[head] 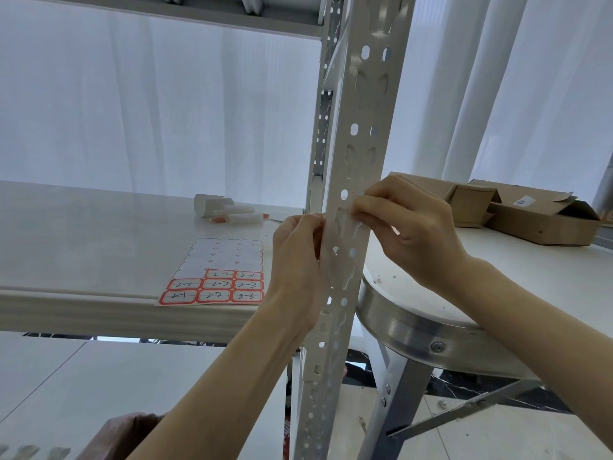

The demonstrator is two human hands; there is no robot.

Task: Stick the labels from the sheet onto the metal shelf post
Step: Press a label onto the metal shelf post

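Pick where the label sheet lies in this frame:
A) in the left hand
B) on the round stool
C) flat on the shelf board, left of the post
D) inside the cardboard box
C: the label sheet lies flat on the pale shelf board, left of the metal post, while the left hand and the right hand are both up at the post.

surface: shelf board (83, 254) | label sheet (215, 277) near front edge | white tubes (229, 212) behind
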